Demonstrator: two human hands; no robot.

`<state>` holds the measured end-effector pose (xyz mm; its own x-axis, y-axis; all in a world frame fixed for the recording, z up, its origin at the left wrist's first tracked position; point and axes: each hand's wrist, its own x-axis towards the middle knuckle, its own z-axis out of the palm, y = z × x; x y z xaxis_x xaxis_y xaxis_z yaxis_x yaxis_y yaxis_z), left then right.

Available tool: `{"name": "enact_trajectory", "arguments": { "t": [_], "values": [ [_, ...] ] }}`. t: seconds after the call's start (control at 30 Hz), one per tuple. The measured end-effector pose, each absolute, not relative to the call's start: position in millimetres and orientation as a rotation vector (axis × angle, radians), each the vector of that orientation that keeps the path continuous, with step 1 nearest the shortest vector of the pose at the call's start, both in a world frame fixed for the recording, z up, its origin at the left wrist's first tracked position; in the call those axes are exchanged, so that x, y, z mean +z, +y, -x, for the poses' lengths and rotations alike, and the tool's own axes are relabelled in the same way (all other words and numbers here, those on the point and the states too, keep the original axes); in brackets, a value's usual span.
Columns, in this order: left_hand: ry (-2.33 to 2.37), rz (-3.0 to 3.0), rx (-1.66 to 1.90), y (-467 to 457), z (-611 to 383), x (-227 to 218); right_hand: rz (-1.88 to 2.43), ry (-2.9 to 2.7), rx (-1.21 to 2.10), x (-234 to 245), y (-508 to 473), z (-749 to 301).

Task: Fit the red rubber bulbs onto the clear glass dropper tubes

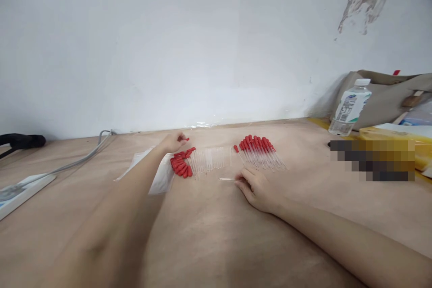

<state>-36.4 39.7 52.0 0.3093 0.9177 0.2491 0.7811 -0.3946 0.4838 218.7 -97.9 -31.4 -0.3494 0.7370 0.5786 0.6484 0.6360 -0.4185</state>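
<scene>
My left hand (174, 142) is raised above the table, its fingertips closed on a small red rubber bulb (187, 139). Below it lies a heap of red rubber bulbs (181, 166), fanned out beside a white plastic bag (162, 179). My right hand (254, 187) rests low over the table, its fingers pinching one end of a thin glass dropper tube (227, 179) that points left. Bare glass tubes (211, 159) are laid side by side between the hands. Beyond my right hand, several droppers with red bulbs (258, 146) lie in a slanted row.
A plastic bottle (350, 107) stands at the right by a beige bag (388, 94) and a yellow package (378, 137). A pixelated patch hides something there. At the left are a grey cable (77, 165), a white power strip (25, 193) and a black object (23, 141).
</scene>
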Motion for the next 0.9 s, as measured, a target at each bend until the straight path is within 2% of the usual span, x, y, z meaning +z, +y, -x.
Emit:
{"name": "enact_trajectory", "arguments": {
  "t": [0.17,0.37,0.63,0.9],
  "values": [
    [1.308,-2.287,1.002,-24.3,26.2,26.0,1.087,-2.070,0.202,-32.6,-96.3,-218.4],
    [1.114,-2.203,0.911,-88.4,6.6,-22.2,1.068,-2.086,0.208,-31.3,-97.5,-218.1],
    [1.048,-2.097,0.857,-83.0,1.8,-21.1,0.975,-2.190,0.034,-35.0,-97.6,-220.5],
    [0.950,-1.950,0.881,-82.0,-3.1,-24.3,0.958,-2.209,0.066,-33.9,-96.7,-217.8]
  ]
}}
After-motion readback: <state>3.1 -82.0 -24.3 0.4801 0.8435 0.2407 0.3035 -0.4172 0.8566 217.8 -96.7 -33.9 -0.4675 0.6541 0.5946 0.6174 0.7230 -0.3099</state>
